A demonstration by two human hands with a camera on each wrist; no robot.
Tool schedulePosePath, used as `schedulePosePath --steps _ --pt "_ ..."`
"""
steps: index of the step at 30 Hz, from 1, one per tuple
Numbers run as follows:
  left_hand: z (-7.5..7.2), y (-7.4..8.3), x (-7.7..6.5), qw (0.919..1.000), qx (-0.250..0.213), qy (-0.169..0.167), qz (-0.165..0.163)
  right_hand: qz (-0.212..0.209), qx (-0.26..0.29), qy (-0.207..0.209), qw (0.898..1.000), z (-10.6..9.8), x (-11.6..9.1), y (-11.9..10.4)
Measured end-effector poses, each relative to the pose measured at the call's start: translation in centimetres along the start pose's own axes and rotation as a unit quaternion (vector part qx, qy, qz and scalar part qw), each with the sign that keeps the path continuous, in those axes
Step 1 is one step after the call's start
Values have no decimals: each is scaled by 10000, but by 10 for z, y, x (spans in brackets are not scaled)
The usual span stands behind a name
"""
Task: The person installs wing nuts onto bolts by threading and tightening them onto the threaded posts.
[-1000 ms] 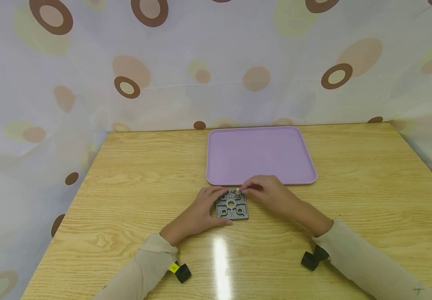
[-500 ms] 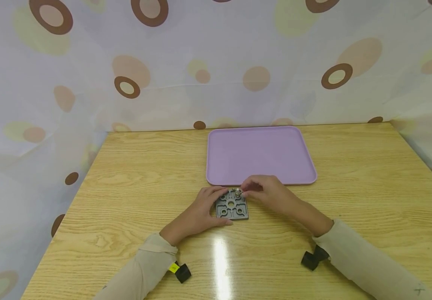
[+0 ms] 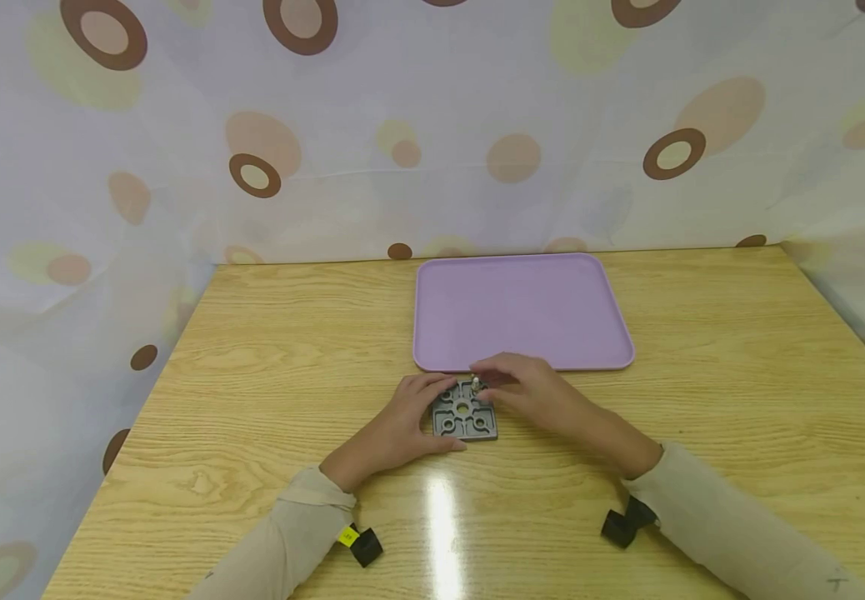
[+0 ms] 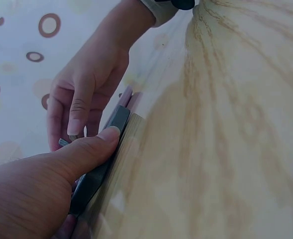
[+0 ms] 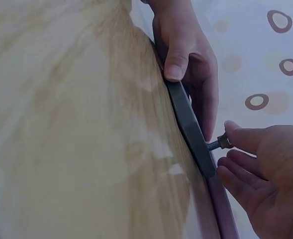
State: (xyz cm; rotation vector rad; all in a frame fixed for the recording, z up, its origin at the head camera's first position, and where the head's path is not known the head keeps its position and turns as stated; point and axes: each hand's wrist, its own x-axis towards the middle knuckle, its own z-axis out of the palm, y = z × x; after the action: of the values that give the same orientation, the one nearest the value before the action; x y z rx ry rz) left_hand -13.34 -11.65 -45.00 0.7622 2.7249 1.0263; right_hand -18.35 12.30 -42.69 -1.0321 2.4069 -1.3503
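A square grey metal plate point(image 3: 464, 423), with several round holes and raised ribs, lies on the table in the head view. My left hand point(image 3: 400, 423) grips its left side, thumb on the near edge and fingers at the far edge. From the plate's far right corner a small threaded bolt point(image 5: 213, 146) stands up, and on it sits a metal nut point(image 5: 226, 141). My right hand point(image 3: 533, 390) has thumb and fingers bent around this nut, one fingertip touching it in the right wrist view. The bolt's lower end is hidden beneath the plate.
Just behind the plate lies a flat purple tray point(image 3: 518, 312) with a raised rim. Patterned cloth point(image 3: 372, 192) hangs along the back and sides of the wooden table point(image 3: 290, 333). Black camera mounts point(image 3: 366, 547) sit by both sleeves.
The right hand's fingers have shifted slightly left and spread around the nut, where earlier they pinched it from the right. My left hand and the plate stay put.
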Motion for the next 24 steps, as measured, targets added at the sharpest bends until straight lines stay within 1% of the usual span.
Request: schedulePosePath --steps 5,11,18,24 --pt "0 0 0 10000 27 27 16 -58 73 -108 9999 1 -1 -2" --pt "0 0 0 10000 12 43 7 -160 -35 -37 9999 1 0 -1" --pt "0 2 0 10000 -36 44 -9 -24 -286 93 9995 -1 0 -3" --pt "-1 2 0 10000 -23 37 -14 7 -441 175 9989 -4 1 -3"
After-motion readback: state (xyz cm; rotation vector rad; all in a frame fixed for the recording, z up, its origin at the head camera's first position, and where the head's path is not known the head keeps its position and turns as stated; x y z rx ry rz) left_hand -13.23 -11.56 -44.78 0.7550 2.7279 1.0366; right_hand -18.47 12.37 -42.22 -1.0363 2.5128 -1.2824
